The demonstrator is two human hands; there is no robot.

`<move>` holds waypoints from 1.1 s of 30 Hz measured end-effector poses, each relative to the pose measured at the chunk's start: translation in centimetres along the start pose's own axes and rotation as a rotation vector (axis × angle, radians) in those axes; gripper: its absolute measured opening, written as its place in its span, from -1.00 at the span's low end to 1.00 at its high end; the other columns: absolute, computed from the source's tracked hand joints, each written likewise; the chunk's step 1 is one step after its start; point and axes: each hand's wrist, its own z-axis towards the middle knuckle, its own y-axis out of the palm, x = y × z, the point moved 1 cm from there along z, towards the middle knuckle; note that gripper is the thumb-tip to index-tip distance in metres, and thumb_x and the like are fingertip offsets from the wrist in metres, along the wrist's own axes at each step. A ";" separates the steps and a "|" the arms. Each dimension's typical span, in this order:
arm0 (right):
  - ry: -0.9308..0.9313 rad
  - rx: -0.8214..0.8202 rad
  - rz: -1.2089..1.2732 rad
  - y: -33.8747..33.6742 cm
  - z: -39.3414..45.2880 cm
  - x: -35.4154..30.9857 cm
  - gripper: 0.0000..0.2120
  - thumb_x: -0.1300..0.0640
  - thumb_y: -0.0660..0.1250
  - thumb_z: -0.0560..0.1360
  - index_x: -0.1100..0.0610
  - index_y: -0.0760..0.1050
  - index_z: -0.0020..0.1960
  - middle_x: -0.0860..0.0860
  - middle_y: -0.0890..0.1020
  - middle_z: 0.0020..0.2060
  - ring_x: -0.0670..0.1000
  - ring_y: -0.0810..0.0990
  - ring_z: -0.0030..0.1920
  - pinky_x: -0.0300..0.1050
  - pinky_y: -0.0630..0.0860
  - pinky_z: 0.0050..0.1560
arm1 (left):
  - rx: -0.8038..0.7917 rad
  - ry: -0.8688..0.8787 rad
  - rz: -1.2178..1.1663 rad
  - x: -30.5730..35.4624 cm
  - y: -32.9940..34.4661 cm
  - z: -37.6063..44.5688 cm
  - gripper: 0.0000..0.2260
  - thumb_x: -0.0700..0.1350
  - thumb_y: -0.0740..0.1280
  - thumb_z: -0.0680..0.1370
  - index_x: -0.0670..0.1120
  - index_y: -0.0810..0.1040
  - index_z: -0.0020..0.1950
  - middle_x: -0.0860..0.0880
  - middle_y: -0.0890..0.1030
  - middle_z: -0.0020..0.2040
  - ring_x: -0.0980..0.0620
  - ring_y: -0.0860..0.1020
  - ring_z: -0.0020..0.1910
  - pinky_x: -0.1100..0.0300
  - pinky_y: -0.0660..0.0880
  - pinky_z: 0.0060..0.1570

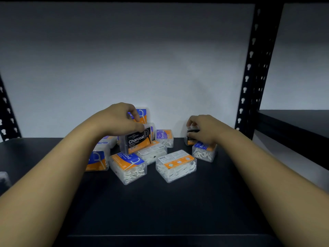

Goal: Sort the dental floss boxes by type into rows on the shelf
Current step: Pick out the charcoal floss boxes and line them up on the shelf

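Shelf front: the dark shelf (pixel 160 211) runs bare from its near edge up to the boxes, between the two forearms.
Lower left corner: a pale blurred thing (pixel 4 179) is cut off by the frame edge; what it is cannot be told.
Nearest boxes: a clear box lying label-down (pixel 176 165) shows a barcode and orange back; just left of it the Round box (pixel 128 167) lies tilted, its print upside down.
Left pile: a blue and orange box (pixel 97 160) stands partly behind the left forearm, with more boxes behind it mostly hidden.
Left hand: the left hand (pixel 122 118) pinches the top of the Charcoal box (pixel 136 140), which is lifted and tilted above a flat white-backed box (pixel 153 152).
Right hand: the right hand (pixel 203 129) curls round a second black box (pixel 191 138); the fingers cover most of its label.
Under right hand: another Round box (pixel 204 151) sits just in front, its label half covered.
Back row: the Smooth box (pixel 164 138) stands near the wall; a blue box (pixel 141 114) shows behind the left fingers, its word cut off.
Open room: bare shelf lies between the Smooth box and the right hand.
Edges: a black perforated upright (pixel 256 68) bounds the right side, with a neighbouring shelf (pixel 293 122) beyond it; another upright (pixel 7 114) is cut off at left.
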 end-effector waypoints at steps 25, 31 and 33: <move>-0.142 0.189 0.244 -1.6 -0.3 -0.4 -0.61 0.03 0.49 0.49 -0.10 0.37 0.21 0.01 0.65 0.01 0.07 0.62 -0.05 0.07 0.60 0.03 | 0.103 0.257 -0.037 1.2 2.0 0.1 -0.57 -0.08 0.62 0.36 0.07 0.66 0.20 0.10 0.65 0.07 0.16 0.59 -0.07 0.31 0.51 -0.17; -0.182 0.254 0.290 -2.4 -0.8 -1.2 -0.44 0.17 0.50 0.44 -0.09 0.50 0.40 0.02 0.57 0.06 0.05 0.57 0.08 -0.02 0.53 0.19 | 0.090 0.281 -0.263 0.9 2.5 0.5 -0.64 -0.13 0.60 0.41 0.05 0.66 0.18 0.08 0.69 0.11 0.17 0.66 0.03 0.23 0.62 0.01; -0.189 0.261 0.271 -2.5 -0.8 -1.5 -0.43 0.17 0.49 0.44 -0.11 0.51 0.41 0.01 0.52 0.06 0.02 0.54 0.07 -0.08 0.49 0.17 | 0.111 0.298 -0.297 0.8 2.6 0.6 -0.63 -0.14 0.58 0.43 0.02 0.64 0.22 0.06 0.68 0.11 0.16 0.65 0.04 0.26 0.60 -0.03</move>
